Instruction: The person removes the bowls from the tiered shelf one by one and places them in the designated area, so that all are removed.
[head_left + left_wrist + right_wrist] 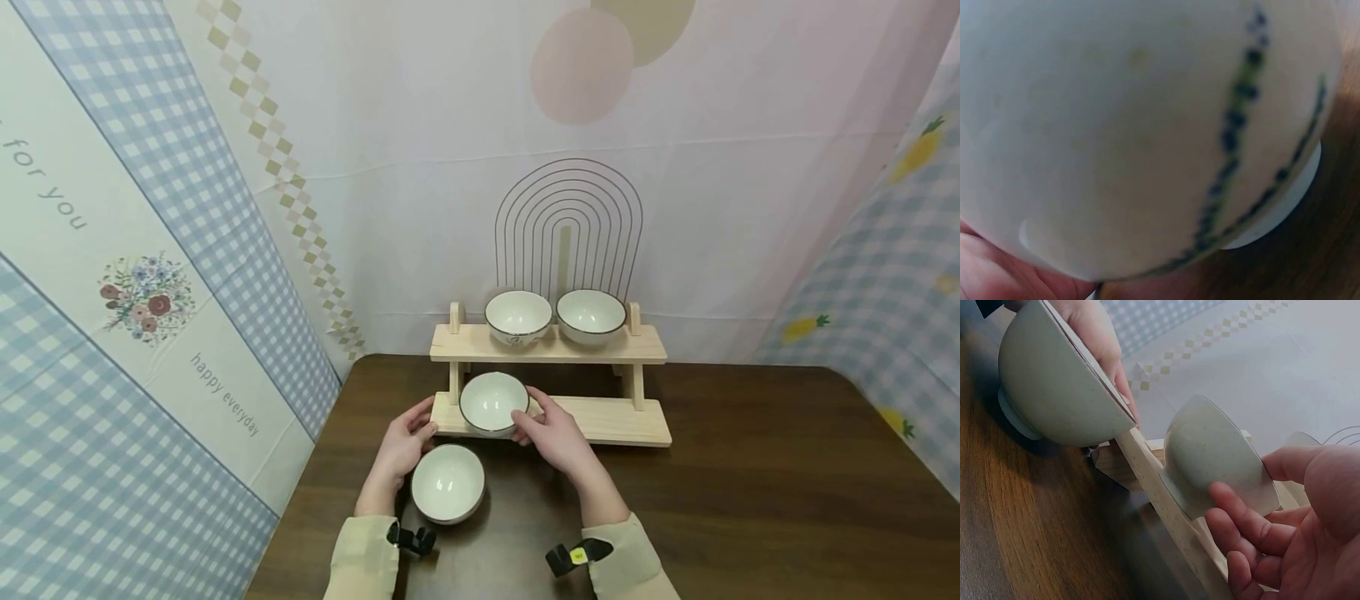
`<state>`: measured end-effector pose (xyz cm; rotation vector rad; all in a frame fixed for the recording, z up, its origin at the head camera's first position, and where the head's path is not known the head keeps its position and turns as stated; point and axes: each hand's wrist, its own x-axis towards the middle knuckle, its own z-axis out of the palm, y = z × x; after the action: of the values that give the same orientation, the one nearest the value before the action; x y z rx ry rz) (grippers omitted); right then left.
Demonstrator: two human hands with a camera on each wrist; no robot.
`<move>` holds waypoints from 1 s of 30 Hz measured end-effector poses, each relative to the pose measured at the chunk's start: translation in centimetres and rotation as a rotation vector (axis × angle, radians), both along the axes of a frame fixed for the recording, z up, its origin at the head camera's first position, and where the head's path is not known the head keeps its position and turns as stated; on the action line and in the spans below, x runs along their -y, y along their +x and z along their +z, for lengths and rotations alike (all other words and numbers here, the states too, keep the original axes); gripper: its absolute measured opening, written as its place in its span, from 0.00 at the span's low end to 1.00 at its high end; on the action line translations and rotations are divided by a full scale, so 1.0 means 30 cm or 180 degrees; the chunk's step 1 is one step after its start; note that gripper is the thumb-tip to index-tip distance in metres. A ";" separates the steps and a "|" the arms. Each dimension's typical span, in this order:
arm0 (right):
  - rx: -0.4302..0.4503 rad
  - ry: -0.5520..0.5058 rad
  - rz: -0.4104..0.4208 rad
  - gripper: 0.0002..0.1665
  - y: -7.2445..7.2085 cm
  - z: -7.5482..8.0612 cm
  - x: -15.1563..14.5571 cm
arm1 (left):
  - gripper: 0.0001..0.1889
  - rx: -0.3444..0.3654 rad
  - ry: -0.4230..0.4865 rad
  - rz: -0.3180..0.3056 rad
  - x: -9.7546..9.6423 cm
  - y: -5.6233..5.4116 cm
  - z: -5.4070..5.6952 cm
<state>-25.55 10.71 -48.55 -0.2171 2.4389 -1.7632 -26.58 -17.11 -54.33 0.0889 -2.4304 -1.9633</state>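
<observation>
A white dark-rimmed bowl (491,403) sits tilted at the left of the lower shelf of a two-tier wooden stand (600,417). My right hand (553,432) pinches its right side, thumb at the rim, other fingers against the outer wall in the right wrist view. At the shelf's left end my left hand (401,450) grips the wood with thumb and fingers. Another white bowl (447,485) stands on the table just beside the left wrist. Its painted outer wall (1147,137) fills most of the left wrist view, hiding much of that hand.
Two more white bowls, a left one (518,316) and a right one (591,316), sit on the upper shelf. The dark wooden table (750,483) extends right of the stand. Behind it hangs a printed cloth (420,208); a blue checked cloth (225,217) borders the left.
</observation>
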 end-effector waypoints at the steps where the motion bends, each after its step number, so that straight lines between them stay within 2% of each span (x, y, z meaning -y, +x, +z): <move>1: 0.0000 -0.0007 0.0005 0.39 0.001 0.001 0.000 | 0.25 0.0005 0.0007 0.0001 -0.001 0.000 0.000; 11: -0.0005 0.0071 0.0023 0.40 0.001 0.002 0.000 | 0.25 -0.0004 0.0023 0.0009 -0.004 0.000 0.001; 30: 0.0141 -0.0047 -0.0082 0.40 0.020 0.000 0.024 | 0.25 -0.0011 0.0064 -0.0024 0.007 0.016 0.012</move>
<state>-24.94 9.99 -48.54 -0.1472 2.4097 -1.7773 -26.11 -17.33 -53.96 0.0766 -2.4130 -1.9896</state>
